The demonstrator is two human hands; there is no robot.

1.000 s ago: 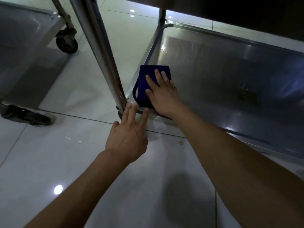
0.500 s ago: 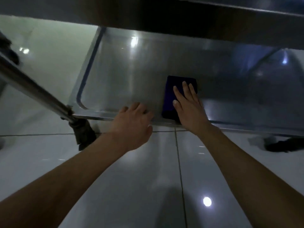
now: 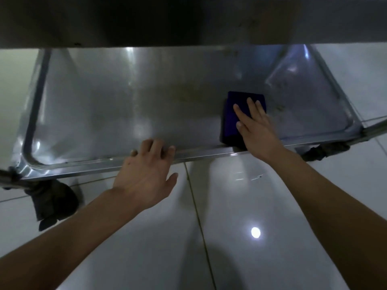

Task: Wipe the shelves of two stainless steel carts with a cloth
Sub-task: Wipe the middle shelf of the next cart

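A: Head view first. Where is the cloth?

B: The folded dark blue cloth (image 3: 236, 118) lies flat on the lower shelf (image 3: 129, 105) of the stainless steel cart, toward the shelf's right end and touching its near edge.

A: And the right hand?

B: The right hand (image 3: 256, 127) lies palm down on the cloth's right part, fingers straight and slightly spread, pressing it to the steel.

A: The left hand?

B: The left hand (image 3: 146, 172) rests on the shelf's near rim, about midway along it. Its fingers curl over the rim; the thumb sticks out to the right, clear of the metal.

A: Anything else?

B: An upper shelf (image 3: 188, 19) runs dark across the top. A black caster (image 3: 52, 201) sits under the near left corner, another caster (image 3: 322, 150) under the near right corner, both on a glossy white tiled floor (image 3: 230, 248).
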